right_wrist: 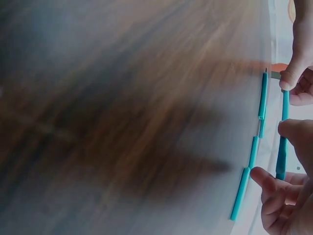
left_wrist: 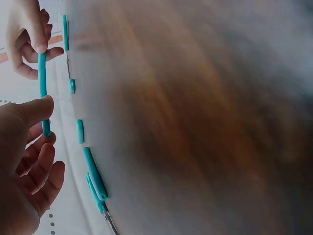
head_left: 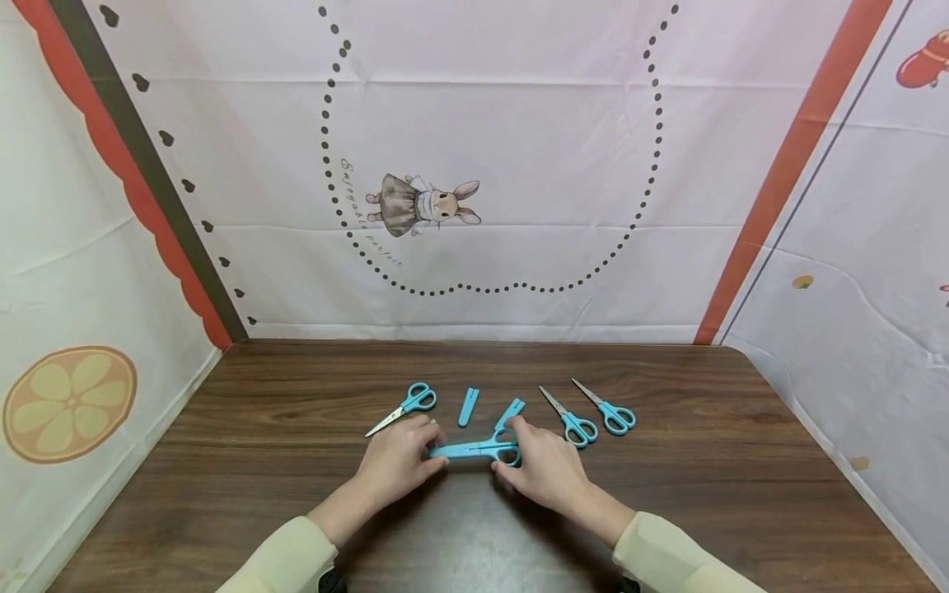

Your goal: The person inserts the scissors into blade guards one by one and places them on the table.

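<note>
Scissors (head_left: 485, 449): four; we see one between the hands, three on the table (head_left: 474, 535).
Caps (head_left: 468, 408): three, two loose.
Left hand (head_left: 400, 453): pinches the fitted cap (head_left: 458, 450).
Right hand (head_left: 549, 463): pinches, partly hides handles (head_left: 498, 449).
Behind: patterned cloth (head_left: 534, 181).

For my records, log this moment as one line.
left hand: grips covered scissors; right hand: grips their handle; table: three bare scissors, two loose covers

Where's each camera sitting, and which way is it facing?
Head: worn on the head, facing forward and down at the table and held scissors; left hand, right hand and both sleeves show.
Left wrist: on that wrist, facing its hand's work edge-on; both hands show.
Right wrist: likewise on its own wrist; both hands show.
Shared: both wrist views show the held scissors between the hands.
</note>
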### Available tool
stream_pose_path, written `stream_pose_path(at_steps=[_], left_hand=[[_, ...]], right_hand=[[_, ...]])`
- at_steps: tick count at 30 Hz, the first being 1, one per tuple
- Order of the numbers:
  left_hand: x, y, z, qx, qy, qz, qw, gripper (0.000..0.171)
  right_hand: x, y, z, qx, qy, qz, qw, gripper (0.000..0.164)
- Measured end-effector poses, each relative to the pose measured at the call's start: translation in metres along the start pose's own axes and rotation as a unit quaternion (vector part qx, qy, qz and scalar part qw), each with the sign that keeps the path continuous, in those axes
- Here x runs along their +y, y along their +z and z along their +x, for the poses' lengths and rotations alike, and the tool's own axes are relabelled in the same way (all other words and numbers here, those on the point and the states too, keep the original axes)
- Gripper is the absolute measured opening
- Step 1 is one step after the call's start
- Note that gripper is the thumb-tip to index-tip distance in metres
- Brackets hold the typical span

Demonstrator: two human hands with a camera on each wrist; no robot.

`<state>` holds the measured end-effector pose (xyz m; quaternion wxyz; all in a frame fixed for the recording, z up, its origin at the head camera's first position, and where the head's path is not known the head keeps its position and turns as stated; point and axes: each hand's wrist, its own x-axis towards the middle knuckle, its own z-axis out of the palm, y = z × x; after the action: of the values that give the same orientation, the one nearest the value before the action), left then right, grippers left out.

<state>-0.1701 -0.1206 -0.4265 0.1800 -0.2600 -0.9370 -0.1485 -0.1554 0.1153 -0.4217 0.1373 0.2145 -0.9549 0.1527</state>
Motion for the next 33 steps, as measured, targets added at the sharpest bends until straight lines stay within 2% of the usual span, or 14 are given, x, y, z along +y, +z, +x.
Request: stream_pose_path(at_steps=[14,33], left_hand=[[-0.011,-0.002,-0.009,-0.049,-0.004,0.004,0.9988,0.015],[-0.011,-0.011,-0.004,-0.095,-0.017,0.017,0.9952,0.014]], right_hand=[[-0.006,0.007,0.003,-0.025,-0.004,0.011,1.0,0.052],[-0.009,0.011,0.011,-0.05,-0.008,0.044,0.998,0.05]])
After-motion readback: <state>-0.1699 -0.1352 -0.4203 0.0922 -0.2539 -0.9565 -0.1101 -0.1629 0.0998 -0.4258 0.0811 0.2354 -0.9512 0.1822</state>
